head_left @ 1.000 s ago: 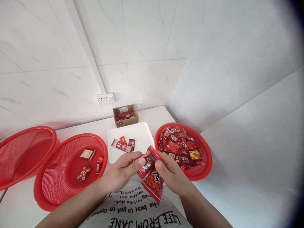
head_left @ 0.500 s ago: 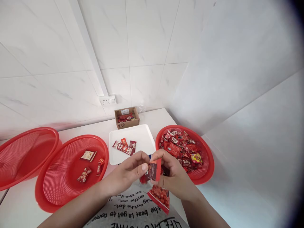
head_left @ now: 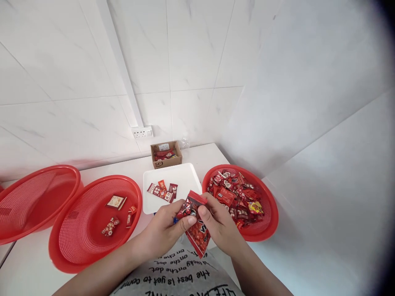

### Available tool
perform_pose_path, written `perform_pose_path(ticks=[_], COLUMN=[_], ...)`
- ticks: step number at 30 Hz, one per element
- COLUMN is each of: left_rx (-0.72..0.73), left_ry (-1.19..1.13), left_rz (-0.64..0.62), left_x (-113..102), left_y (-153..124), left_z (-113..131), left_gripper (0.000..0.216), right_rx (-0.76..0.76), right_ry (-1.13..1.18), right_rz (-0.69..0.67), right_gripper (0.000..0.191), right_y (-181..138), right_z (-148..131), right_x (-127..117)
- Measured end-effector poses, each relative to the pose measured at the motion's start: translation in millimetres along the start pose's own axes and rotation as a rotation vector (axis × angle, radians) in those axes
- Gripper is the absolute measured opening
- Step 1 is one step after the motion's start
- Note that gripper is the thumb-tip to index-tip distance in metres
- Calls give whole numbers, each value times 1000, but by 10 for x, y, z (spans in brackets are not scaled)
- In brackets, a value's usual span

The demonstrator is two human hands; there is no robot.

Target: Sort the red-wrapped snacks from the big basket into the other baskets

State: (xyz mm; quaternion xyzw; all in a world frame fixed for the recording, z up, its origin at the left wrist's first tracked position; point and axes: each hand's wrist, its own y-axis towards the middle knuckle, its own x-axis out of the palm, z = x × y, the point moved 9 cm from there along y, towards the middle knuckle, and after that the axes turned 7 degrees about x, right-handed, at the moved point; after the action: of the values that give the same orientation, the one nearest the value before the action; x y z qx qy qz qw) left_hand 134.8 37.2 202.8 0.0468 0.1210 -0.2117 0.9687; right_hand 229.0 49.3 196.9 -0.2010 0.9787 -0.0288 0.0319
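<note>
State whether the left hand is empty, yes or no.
No, the left hand grips red packets together with the right hand.

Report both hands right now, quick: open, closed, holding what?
Left hand: closed, thumb on the overlapping red snack packets.
Right hand: closed on the same packets from the other side.

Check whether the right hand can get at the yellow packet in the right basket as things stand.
Probably yes: the yellow packet lies on top, with nothing seen over it, near the right hand. That hand holds red packets, though, so it may need to let go.
</note>
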Motion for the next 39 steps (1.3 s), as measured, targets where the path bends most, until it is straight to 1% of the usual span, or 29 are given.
perform_pose_path(ticks=[3,6,8,14,18,19,21,24,26,28,30,32,34,37,39], left_rx=[-10,-17,-19,-33,-45,-64,-122,-212,-249,-282,-297,-284,-273,-284,-268], left_ry=[-52,-72,-98,-136,-163,-189,-282,-483,-587,-654,-705,-714,-671,-576,-518], left_rz=[-56,-83,-89,-48,-40,-21,70,238,304,324,301,272,290,334,311], left_x=[59,95,113,119,139,132,77,2,3,50,131,191,177,82,25], left_y=[-9,-12,-9,-7,-7,-4,3,-9,-27,-49,-57,-44,-27,-5,23], left_z=[-4,-17,-20,-27,-94,-136,-250,-434,-519,-577,-594,-580,-576,-598,-583], left_gripper=[33,36,37,36,35,35,35,33,31,30,32,36,37,32,29], right_rx=[24,23,8,-40,-16,-4,17,30,38,41,27,8,-3,20,72], right_ry=[-61,-182,-224,-237,-189,-151,-62,62,121,148,121,75,51,45,31], right_rz=[21,52,51,60,41,36,58,165,229,288,349,366,332,273,211], right_gripper=[31,35,36,35,35,34,31,29,29,29,29,28,30,40,42], right_y=[-12,-30,-47,-104,-104,-94,-67,-29,-17,-16,-27,-31,-23,-16,-11], right_z=[-8,-3,-1,-17,28,50,98,178,243,301,334,350,366,403,445], right_x=[-39,-67,-61,-71,-75,-77,-111,-233,-305,-360,-396,-380,-322,-280,-281])
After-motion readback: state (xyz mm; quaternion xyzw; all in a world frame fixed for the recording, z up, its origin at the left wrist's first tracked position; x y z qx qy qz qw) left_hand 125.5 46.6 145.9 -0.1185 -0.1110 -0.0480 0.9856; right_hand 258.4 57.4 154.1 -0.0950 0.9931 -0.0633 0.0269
